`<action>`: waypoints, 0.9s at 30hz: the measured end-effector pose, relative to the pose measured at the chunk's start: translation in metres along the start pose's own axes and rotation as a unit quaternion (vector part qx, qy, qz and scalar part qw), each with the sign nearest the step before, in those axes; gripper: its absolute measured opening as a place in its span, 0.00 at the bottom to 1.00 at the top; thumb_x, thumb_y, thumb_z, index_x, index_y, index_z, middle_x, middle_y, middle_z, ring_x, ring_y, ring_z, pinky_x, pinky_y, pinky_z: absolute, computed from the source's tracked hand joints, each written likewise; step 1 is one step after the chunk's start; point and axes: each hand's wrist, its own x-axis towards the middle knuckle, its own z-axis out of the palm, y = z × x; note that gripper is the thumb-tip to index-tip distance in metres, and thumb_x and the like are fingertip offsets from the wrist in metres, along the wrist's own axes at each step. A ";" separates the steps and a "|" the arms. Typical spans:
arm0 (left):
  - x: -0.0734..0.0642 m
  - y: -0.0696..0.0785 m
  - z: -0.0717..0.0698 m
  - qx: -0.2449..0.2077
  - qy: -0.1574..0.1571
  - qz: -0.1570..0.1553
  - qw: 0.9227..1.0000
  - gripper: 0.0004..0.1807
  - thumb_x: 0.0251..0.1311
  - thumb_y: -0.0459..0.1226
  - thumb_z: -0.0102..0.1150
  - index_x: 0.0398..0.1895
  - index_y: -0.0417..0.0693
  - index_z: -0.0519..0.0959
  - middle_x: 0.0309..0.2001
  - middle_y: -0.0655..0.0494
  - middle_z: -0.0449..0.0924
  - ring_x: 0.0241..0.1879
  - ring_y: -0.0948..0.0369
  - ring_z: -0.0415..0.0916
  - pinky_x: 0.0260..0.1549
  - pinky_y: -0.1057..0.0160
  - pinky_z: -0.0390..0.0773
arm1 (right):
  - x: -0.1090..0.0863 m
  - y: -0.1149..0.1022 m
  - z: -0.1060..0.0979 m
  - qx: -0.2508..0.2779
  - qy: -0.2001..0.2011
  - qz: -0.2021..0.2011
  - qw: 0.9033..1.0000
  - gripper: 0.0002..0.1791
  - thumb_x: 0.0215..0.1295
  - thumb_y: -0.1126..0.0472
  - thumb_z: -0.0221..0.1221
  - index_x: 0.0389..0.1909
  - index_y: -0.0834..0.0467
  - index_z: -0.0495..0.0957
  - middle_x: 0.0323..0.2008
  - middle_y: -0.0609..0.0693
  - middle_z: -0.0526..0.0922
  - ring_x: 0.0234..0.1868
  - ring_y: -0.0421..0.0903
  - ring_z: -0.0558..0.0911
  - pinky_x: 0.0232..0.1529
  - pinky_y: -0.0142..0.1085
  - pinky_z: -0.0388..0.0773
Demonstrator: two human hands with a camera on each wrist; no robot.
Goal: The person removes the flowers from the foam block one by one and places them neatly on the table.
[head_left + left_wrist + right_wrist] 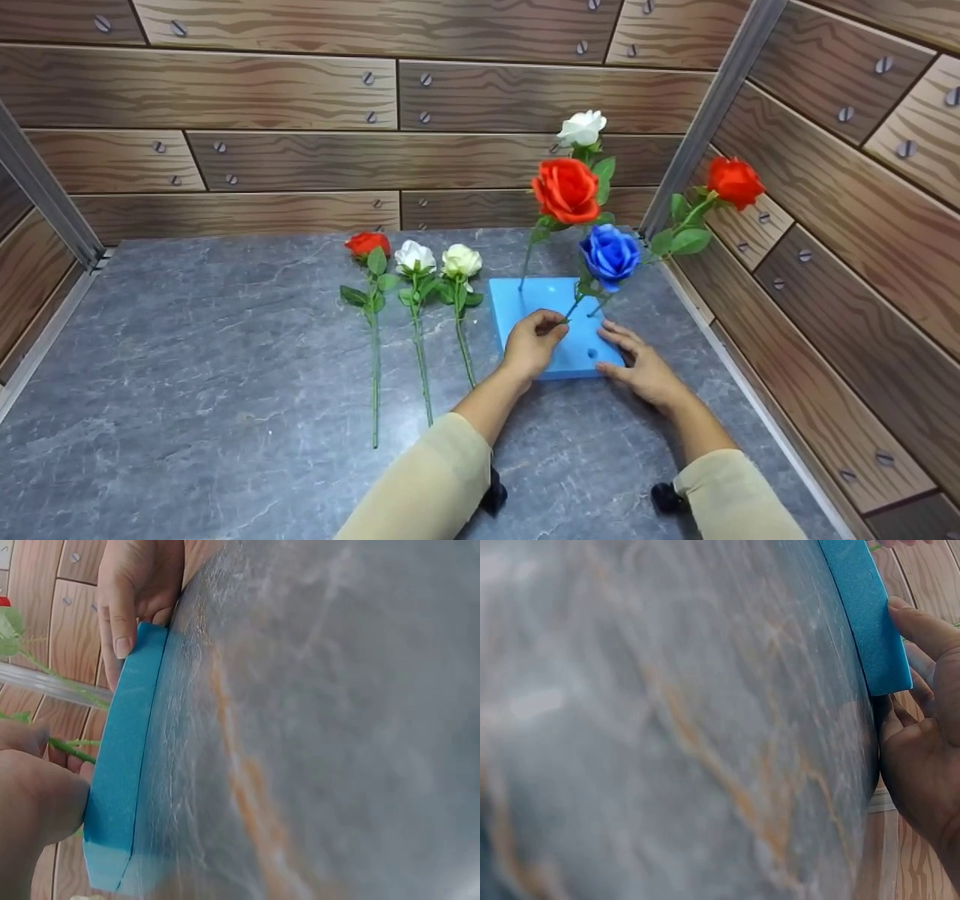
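Note:
My left hand (534,346) pinches the green stem of a blue rose (610,256) low down, just over a light blue foam block (555,364). The stem's lower end is hidden behind the fingers. At the block's front right corner, my right hand (643,367) holds the edge, with the thumb towards the front and the fingers along the side; the right wrist view shows the thumb on the foam (881,652). A red rose (566,191) stands in the block's back left part. Another red rose (735,182) leans far out to the right. Behind them rises a white rose (582,129).
Left of the block lie a red rose (367,244), a white rose (415,257) and a cream rose (461,260), stems towards me on the grey marbled table (187,375). One hole (592,353) shows near the block's front. Wood-patterned walls (300,161) enclose the back and sides.

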 end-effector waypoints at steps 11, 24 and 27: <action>0.001 0.002 0.001 -0.044 0.035 -0.026 0.998 0.13 0.75 0.43 0.68 0.56 0.50 0.91 0.55 0.54 0.91 0.56 0.60 0.85 0.56 0.61 0.87 | -0.001 0.000 -0.002 0.009 -0.013 0.002 1.000 0.40 0.72 0.58 0.71 0.81 0.61 0.67 0.87 0.61 0.55 0.89 0.64 0.48 0.63 0.04 0.53; 0.001 0.000 -0.003 -0.069 0.013 -0.039 0.997 0.13 0.73 0.43 0.70 0.55 0.51 0.91 0.57 0.55 0.91 0.59 0.60 0.86 0.61 0.60 0.87 | -0.002 0.000 -0.002 -0.017 -0.004 -0.006 1.000 0.40 0.72 0.57 0.72 0.80 0.61 0.69 0.87 0.60 0.57 0.89 0.64 0.49 0.63 0.04 0.49; 0.001 0.000 -0.004 -0.076 0.011 -0.038 0.996 0.13 0.73 0.43 0.69 0.56 0.51 0.91 0.58 0.54 0.91 0.60 0.59 0.86 0.62 0.59 0.87 | -0.001 0.001 -0.002 -0.011 -0.003 -0.009 1.000 0.40 0.71 0.58 0.72 0.80 0.61 0.69 0.87 0.61 0.57 0.89 0.64 0.49 0.63 0.03 0.49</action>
